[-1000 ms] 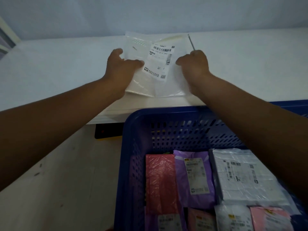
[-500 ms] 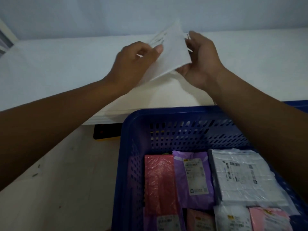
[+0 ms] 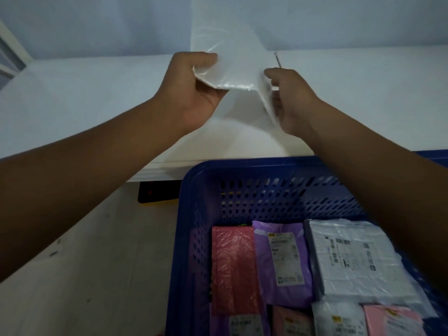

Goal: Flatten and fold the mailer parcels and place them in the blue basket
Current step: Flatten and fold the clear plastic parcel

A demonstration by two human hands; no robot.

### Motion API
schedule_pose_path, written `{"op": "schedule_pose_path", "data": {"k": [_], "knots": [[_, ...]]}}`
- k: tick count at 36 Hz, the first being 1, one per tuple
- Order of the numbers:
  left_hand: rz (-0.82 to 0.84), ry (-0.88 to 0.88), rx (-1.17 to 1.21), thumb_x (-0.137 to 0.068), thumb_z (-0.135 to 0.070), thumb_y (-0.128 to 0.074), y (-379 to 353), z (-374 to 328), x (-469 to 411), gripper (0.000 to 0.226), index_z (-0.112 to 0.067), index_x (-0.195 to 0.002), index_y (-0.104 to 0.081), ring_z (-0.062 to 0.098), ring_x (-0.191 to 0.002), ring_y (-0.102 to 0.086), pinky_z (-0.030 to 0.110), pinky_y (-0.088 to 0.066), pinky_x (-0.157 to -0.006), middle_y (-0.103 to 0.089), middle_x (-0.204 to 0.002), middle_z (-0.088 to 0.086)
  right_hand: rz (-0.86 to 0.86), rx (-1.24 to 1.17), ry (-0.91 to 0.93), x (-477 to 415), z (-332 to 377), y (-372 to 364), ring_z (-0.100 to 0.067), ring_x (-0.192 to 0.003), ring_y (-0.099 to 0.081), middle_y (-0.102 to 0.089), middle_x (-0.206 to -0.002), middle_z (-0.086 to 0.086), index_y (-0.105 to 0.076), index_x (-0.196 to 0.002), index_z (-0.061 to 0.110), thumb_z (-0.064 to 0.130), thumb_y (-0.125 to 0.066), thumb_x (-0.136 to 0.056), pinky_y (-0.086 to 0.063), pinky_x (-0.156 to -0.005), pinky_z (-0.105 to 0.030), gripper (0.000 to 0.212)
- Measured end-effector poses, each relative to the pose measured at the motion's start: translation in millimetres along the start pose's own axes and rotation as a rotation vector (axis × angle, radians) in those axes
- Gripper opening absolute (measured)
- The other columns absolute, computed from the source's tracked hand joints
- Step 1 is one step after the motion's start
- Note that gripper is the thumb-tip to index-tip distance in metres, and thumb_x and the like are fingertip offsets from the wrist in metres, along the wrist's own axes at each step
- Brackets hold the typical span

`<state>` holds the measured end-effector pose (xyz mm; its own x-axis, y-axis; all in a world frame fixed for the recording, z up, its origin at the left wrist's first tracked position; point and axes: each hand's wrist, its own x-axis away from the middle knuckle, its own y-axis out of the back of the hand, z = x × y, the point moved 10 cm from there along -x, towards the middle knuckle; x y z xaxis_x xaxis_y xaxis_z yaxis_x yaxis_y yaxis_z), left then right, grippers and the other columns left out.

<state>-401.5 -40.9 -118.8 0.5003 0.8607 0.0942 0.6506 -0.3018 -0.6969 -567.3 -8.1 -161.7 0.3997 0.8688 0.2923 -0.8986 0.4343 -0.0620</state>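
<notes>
A white plastic mailer (image 3: 230, 52) stands upright in the air above the white table (image 3: 97, 98), its plain back side toward me and its top running out of view. My left hand (image 3: 191, 90) grips its lower left corner. My right hand (image 3: 291, 98) pinches its lower right edge, where the plastic bends toward me. Below, the blue basket (image 3: 242, 185) sits in front of the table edge and holds several folded mailers: a red one (image 3: 234, 270), a purple one (image 3: 283, 260) and a white one (image 3: 351, 258).
A thin dark rod (image 3: 277, 59) lies on the table behind my right hand. A black box (image 3: 157, 194) sits under the table edge left of the basket. Pale floor (image 3: 97, 275) spreads to the left.
The mailer has left the table: both hands raised it and turned it, so its label side faces away and it now stands upright in the air.
</notes>
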Motion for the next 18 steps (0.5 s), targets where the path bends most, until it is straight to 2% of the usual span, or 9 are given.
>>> {"op": "schedule_pose_path", "data": {"k": [3,6,8,10,11,13,14,15,18], "knots": [[0.0,0.001,0.024,-0.091,0.006,-0.049,5,2,-2,0.039,0.005,-0.13,-0.052,0.038,-0.126,-0.057,0.048,-0.047,-0.106,-0.055,-0.139,0.023,0.12,-0.185,-0.099,4,-5,-6,-0.03,-0.093,-0.067,-0.064,-0.109,-0.017,-0.059,-0.125,0.007,0.033,-0.059,-0.094,-0.06,-0.081,-0.043,0.04],[-0.094,0.037,-0.145,-0.09,-0.001,-0.058,19,7,-1,0.03,0.0,-0.12,-0.056,0.035,-0.109,-0.065,0.043,-0.057,-0.087,-0.062,-0.129,0.022,0.188,-0.3,-0.161,5,-8,-5,-0.029,-0.085,-0.07,-0.066,-0.101,-0.021,-0.058,-0.125,-0.002,0.021,-0.059,-0.096,-0.06,-0.074,-0.037,0.037],[-0.215,0.033,-0.405,-0.089,-0.008,-0.065,37,4,2,0.022,-0.006,-0.111,-0.06,0.026,-0.09,-0.064,0.032,-0.055,-0.068,-0.065,-0.109,0.014,0.015,-0.02,-0.118,-4,-8,20,-0.025,-0.094,-0.066,-0.062,-0.117,-0.015,-0.056,-0.132,0.003,0.008,-0.066,-0.091,-0.058,-0.084,-0.034,0.043],[-0.314,0.028,-0.806,-0.087,-0.016,-0.072,49,-4,6,0.033,-0.01,-0.117,-0.06,0.019,-0.085,-0.058,0.028,-0.049,-0.065,-0.062,-0.105,0.005,-0.073,0.482,0.007,-8,9,31,-0.025,-0.115,-0.058,-0.056,-0.132,-0.01,-0.057,-0.13,0.009,-0.001,-0.07,-0.083,-0.048,-0.098,-0.031,0.049],[-0.348,0.048,-1.018,-0.085,-0.02,-0.074,53,-7,7,0.05,-0.01,-0.13,-0.053,0.019,-0.093,-0.056,0.028,-0.047,-0.071,-0.058,-0.116,0.005,-0.117,0.685,0.064,-11,15,36,-0.025,-0.115,-0.059,-0.059,-0.129,-0.009,-0.06,-0.12,0.01,0.001,-0.068,-0.083,-0.048,-0.093,-0.027,0.039],[-0.398,0.114,-1.422,-0.085,-0.026,-0.076,56,-9,7,0.077,-0.007,-0.147,-0.034,0.023,-0.114,-0.049,0.031,-0.043,-0.085,-0.038,-0.143,0.01,-0.213,0.811,0.093,-15,23,46,-0.023,-0.089,-0.065,-0.067,-0.102,-0.007,-0.06,-0.098,0.01,0.012,-0.065,-0.085,-0.046,-0.062,-0.022,0.014],[-0.414,0.113,-1.605,-0.084,-0.028,-0.076,52,-12,7,0.084,-0.005,-0.149,-0.028,0.027,-0.125,-0.043,0.033,-0.042,-0.092,-0.028,-0.15,0.014,-0.246,0.917,0.116,-11,27,45,-0.021,-0.077,-0.062,-0.065,-0.096,-0.006,-0.058,-0.094,0.009,0.018,-0.064,-0.085,-0.041,-0.054,-0.022,0.014],[-0.418,0.071,-1.764,-0.084,-0.029,-0.076,45,-15,6,0.088,-0.004,-0.15,-0.024,0.031,-0.135,-0.036,0.036,-0.039,-0.1,-0.022,-0.153,0.016,-0.243,1.079,0.131,-11,28,39,-0.022,-0.079,-0.059,-0.062,-0.1,-0.009,-0.058,-0.098,0.009,0.022,-0.062,-0.086,-0.042,-0.057,-0.024,0.018],[-0.28,-0.16,-2.041,-0.092,-0.033,-0.06,12,-12,-1,0.083,-0.009,-0.156,-0.013,0.03,-0.15,-0.01,0.042,-0.018,-0.118,-0.009,-0.163,0.012,-0.313,1.502,0.304,3,36,15,-0.035,-0.128,-0.041,-0.046,-0.137,-0.018,-0.05,-0.13,0.004,0.033,-0.052,-0.09,-0.042,-0.095,-0.041,0.05]]}}
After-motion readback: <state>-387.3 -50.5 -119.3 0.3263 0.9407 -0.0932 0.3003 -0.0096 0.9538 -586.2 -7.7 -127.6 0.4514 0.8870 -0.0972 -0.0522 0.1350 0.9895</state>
